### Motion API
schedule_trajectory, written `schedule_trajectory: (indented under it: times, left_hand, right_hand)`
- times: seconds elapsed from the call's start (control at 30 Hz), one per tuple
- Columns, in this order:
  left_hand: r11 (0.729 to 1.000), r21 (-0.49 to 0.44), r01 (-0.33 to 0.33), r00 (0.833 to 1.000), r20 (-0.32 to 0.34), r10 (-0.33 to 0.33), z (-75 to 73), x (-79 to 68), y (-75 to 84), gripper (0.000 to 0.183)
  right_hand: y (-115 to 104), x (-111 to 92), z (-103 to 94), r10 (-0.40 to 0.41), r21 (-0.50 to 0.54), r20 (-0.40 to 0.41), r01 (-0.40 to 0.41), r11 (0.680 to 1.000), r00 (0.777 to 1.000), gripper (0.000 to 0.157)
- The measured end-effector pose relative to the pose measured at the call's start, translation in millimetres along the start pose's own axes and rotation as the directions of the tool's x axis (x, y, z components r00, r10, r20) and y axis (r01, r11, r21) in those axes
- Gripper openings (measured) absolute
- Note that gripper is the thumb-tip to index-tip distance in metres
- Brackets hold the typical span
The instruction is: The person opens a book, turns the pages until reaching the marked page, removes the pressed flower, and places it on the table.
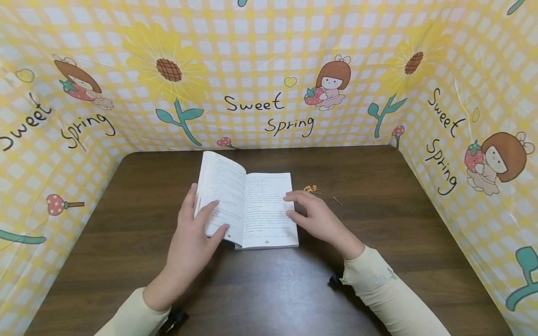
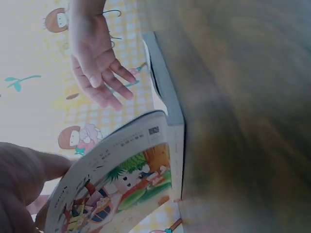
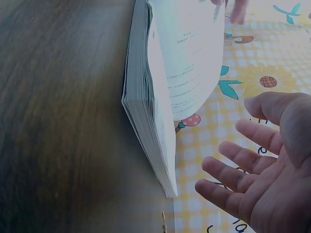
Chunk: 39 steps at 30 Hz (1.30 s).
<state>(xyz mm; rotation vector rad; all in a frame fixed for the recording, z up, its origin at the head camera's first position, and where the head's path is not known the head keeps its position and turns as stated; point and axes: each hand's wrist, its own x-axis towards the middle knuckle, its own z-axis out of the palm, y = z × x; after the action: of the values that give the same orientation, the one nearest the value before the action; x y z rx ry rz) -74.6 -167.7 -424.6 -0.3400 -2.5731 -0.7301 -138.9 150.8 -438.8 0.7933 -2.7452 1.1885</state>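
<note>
An open book (image 1: 269,210) with printed text on white pages lies on the table in the head view. Its left-hand part is lifted and tilted up, and my left hand (image 1: 191,242) grips that part by the outer edge. In the left wrist view, the colourful illustrated cover (image 2: 121,189) bends up from the spine, with the left hand (image 2: 24,179) at its edge. My right hand (image 1: 321,219) hovers by the right page's outer edge. From the right wrist view, the right hand (image 3: 257,165) has spread fingers, apart from the book's page block (image 3: 150,126).
A small sprig of dried yellow flowers (image 1: 323,192) lies on the brown wooden table (image 1: 365,172), just right of the book. Yellow checked cloth (image 1: 260,60) with cartoon prints stands as a wall behind and along both sides.
</note>
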Motion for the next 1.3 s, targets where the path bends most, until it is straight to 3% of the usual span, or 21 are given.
schedule_trajectory:
  times: [0.1,0.23,0.33,0.4,0.57,0.63,0.77,0.9,1.0,1.17,1.3]
  left_hand:
    - [0.991,-0.13,0.041,0.998,-0.039,-0.047,-1.9,4.7,6.3,0.072]
    - [0.959,-0.269,0.091,0.991,-0.066,-0.113,-2.2,11.2,14.3,0.09]
    - [0.916,-0.377,0.14,0.986,-0.032,-0.164,-1.0,16.0,20.8,0.101]
    - [0.873,-0.455,0.174,0.982,0.012,-0.189,0.9,18.5,25.0,0.107]
    - [0.813,-0.543,0.212,0.977,0.095,-0.192,9.0,22.3,33.6,0.107]
    - [0.814,-0.538,0.219,0.976,0.115,-0.186,12.9,23.3,36.7,0.101]
    - [0.823,-0.525,0.218,0.976,0.14,-0.17,21.2,25.1,43.7,0.082]
    - [0.841,-0.51,0.181,0.982,0.137,-0.128,30.2,25.8,50.6,0.059]
    - [0.87,-0.468,0.156,0.984,0.145,-0.098,36.2,25.2,54.7,0.048]
    - [0.909,-0.402,0.111,0.983,0.181,-0.04,43.6,23.4,60.2,0.045]
    - [0.934,-0.355,0.035,0.983,0.181,0.032,49.5,22.7,63.1,0.047]
  right_hand:
    - [-1,0,-0.4,0.013,0.056,0.001,-0.013,0.998,1.0,0.037]
    - [0,1,-0.1,0.037,0.137,0.009,-0.038,0.99,0.999,0.039]
    - [0,1,0.5,0.059,0.209,0.02,-0.062,0.976,0.998,0.039]
    - [0,1,0.8,0.082,0.251,0.029,-0.086,0.964,0.996,0.04]
    - [-1,0,0.3,0.148,0.321,0.038,-0.152,0.935,0.988,0.041]
    - [-2,1,0.3,0.171,0.356,0.039,-0.174,0.918,0.984,0.038]
    - [-4,2,1.1,0.211,0.472,0.063,-0.215,0.855,0.975,0.04]
    - [-6,5,1.4,0.251,0.564,0.104,-0.265,0.782,0.962,0.043]
    - [-8,7,1.6,0.266,0.619,0.131,-0.288,0.73,0.955,0.044]
    - [-10,11,2.1,0.272,0.686,0.184,-0.321,0.653,0.945,0.051]
    - [-12,16,2.2,0.281,0.711,0.235,-0.362,0.603,0.93,0.057]
